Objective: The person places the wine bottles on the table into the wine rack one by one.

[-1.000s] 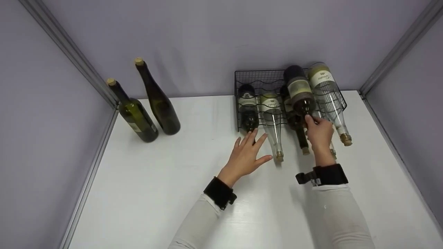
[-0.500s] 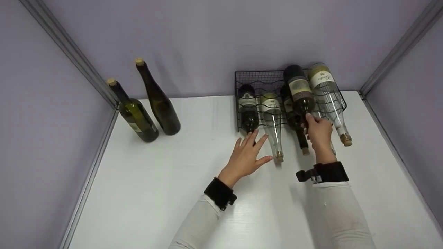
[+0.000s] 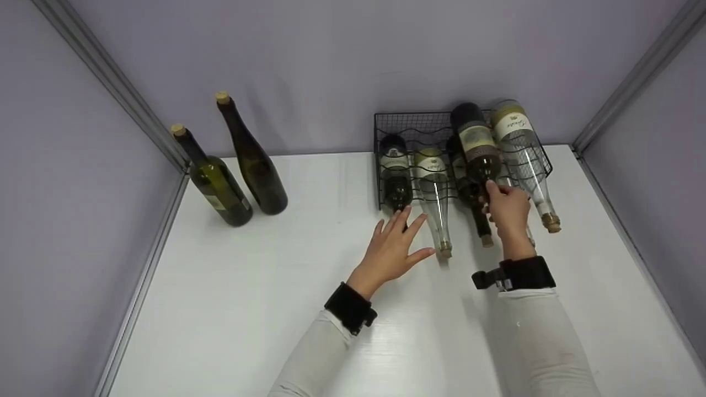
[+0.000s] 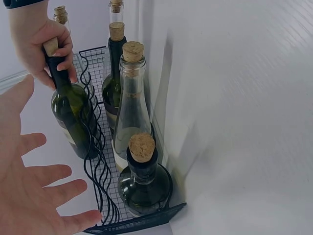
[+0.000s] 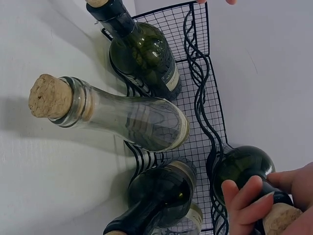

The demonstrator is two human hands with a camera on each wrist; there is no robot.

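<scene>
My right hand (image 3: 508, 212) grips the neck of a dark wine bottle (image 3: 477, 144), which lies on the upper level of a black wire wine rack (image 3: 422, 117), its base toward the wall. In the left wrist view, the fingers wrap that neck just below the cork (image 4: 51, 47). My left hand (image 3: 386, 255) is spread, fingers straight, with fingertips over the neck of a dark bottle (image 3: 395, 173) at the rack's left end. Between the hands, on the lower level, lie a clear bottle (image 3: 434, 187) and another dark bottle (image 3: 481, 220), partly hidden under the gripped one.
On the upper level at the right lies a clear bottle (image 3: 521, 149), with another clear bottle partly hidden beneath it. Two corked dark bottles stand upright at the left: a shorter green one (image 3: 220, 187) and a taller one (image 3: 256, 171). Walls enclose the white table (image 3: 265, 309).
My right hand has shifted slightly toward the wall, and the gripped bottle has slid back a little with it. The left hand stays in place.
</scene>
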